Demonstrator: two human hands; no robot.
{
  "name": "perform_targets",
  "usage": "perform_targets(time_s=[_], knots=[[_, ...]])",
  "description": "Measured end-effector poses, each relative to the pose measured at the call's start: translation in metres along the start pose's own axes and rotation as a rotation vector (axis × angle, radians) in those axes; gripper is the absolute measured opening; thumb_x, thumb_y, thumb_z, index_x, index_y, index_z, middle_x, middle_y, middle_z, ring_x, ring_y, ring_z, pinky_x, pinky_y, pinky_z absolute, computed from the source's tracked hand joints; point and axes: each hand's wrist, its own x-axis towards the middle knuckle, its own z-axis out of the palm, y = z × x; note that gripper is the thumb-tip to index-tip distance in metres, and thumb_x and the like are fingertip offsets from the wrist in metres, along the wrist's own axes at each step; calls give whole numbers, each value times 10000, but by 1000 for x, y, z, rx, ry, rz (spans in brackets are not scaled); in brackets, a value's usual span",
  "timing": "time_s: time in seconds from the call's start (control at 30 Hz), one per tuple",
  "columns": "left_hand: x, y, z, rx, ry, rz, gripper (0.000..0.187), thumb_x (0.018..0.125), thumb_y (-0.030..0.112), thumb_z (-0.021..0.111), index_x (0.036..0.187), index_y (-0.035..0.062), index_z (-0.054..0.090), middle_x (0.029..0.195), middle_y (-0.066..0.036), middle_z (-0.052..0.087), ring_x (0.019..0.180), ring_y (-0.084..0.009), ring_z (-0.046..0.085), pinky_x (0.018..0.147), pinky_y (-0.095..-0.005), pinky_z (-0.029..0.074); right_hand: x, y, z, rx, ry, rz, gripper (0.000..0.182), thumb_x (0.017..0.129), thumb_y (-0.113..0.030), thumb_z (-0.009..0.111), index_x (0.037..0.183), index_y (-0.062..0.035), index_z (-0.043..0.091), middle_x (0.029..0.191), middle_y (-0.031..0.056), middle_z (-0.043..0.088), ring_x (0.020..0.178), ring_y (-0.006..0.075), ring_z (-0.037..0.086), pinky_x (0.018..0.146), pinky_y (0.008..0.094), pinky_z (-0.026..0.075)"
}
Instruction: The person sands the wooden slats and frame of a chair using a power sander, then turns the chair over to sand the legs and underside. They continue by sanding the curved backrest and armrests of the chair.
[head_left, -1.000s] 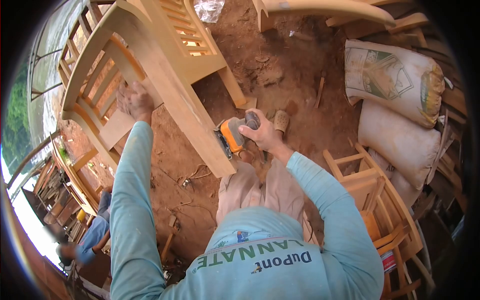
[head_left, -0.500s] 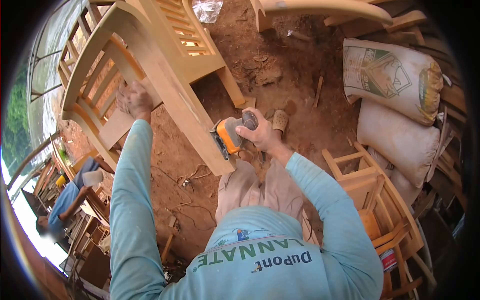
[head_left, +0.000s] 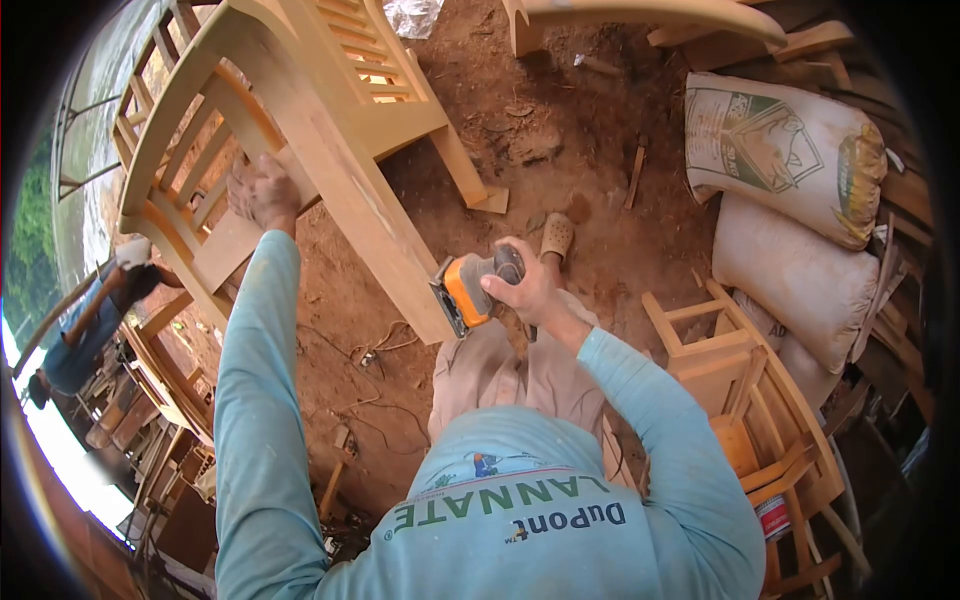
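My right hand [head_left: 530, 283] is closed around the dark body of an orange and black power sander [head_left: 468, 288]. The sander's flat pad lies against the side of a broad wooden leg [head_left: 395, 245], near its lower end. This leg belongs to a tilted, unpainted wooden chair [head_left: 140, 205] with a slatted back. Farther left, my left hand [head_left: 265, 195] is closed over the chair's flat rail, its fingers curled at the edge.
Another slatted wooden chair [head_left: 420, 115] stands behind the leg. Stacked full sacks [head_left: 790, 150] and a smaller wooden frame [head_left: 745, 360] are at right. A cord [head_left: 370, 357] lies on the dirt floor [head_left: 590, 170]. A person in blue [head_left: 80, 340] is at far left.
The sander and my right hand have shifted slightly right, toward the leg's edge. My left hand stays on the rail. At far left, the other person has moved farther up and left.
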Motion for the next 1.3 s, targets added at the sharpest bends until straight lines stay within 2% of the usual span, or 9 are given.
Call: perform_targets(time_s=[0.1, 0.2, 0.4, 0.5, 0.6, 0.8, 0.9, 1.0, 1.3], knots=[[1, -4, 5, 8, 32, 9, 709, 978, 510, 553, 1511, 41, 541, 1573, -246, 506, 1508, -415, 404, 1279, -535, 214, -10, 19, -2, -8, -8, 129, 682, 855, -399, 858, 1384, -63, 588, 1026, 131, 737, 944, 236, 722, 876, 386, 572], [1, -2, 3, -11, 25, 6, 695, 975, 503, 561, 1509, 59, 546, 1569, -239, 511, 1505, -415, 406, 1274, -537, 217, -1, 26, -3, -105, 39, 108, 672, 859, -394, 855, 1375, -58, 586, 1013, 130, 738, 934, 235, 721, 873, 379, 570], [-1, 0, 1, -32, 16, 6, 677, 975, 494, 572, 1510, 79, 551, 1577, -226, 505, 1507, -410, 404, 1274, -533, 220, -6, 25, -4, -13, -43, 118, 687, 861, -403, 853, 1385, -52, 582, 1018, 131, 736, 935, 231, 714, 872, 371, 569], [-2, -5, 4, -14, 32, 6, 672, 980, 492, 570, 1510, 81, 551, 1581, -225, 503, 1509, -412, 402, 1279, -530, 213, -17, 21, -7, 10, -37, 106, 673, 873, -389, 871, 1402, -79, 594, 1031, 81, 701, 928, 174, 663, 856, 333, 554], [-1, -3, 3, -15, 36, 10, 669, 986, 491, 563, 1515, 81, 547, 1591, -227, 495, 1515, -411, 396, 1286, -528, 202, -9, 36, -4, -63, 10, 149, 712, 859, -427, 848, 1402, -56, 574, 1032, 144, 734, 965, 240, 714, 885, 381, 568], [-2, 0, 1, -7, 18, 2, 669, 989, 488, 555, 1512, 70, 547, 1590, -216, 499, 1514, -402, 399, 1285, -528, 203, -16, 27, -7, -65, -19, 166, 707, 860, -439, 848, 1388, -52, 580, 1028, 135, 734, 967, 242, 710, 891, 384, 566], [-1, 4, -3, -18, 0, 0, 666, 987, 481, 555, 1505, 63, 550, 1587, -210, 503, 1510, -403, 401, 1280, -530, 211, -25, 27, -7, -9, -36, 94, 705, 862, -442, 847, 1387, -54, 581, 1018, 128, 729, 952, 235, 705, 878, 374, 566], [-4, 4, -3, -6, 3, 5, 660, 987, 476, 551, 1498, 59, 553, 1591, -209, 499, 1507, -406, 403, 1276, -533, 219, -21, 39, -6, -45, -17, 165, 703, 861, -440, 848, 1386, -57, 582, 1014, 125, 724, 945, 222, 698, 875, 366, 564], [-4, 3, -1, 9, 25, 14, 668, 1009, 489, 533, 1500, 35, 542, 1631, -248, 450, 1541, -413, 365, 1290, -540, 203, 31, -27, 0, -89, -20, 76, 705, 865, -455, 840, 1399, -70, 586, 1054, 138, 732, 976, 228, 710, 897, 378, 566]])
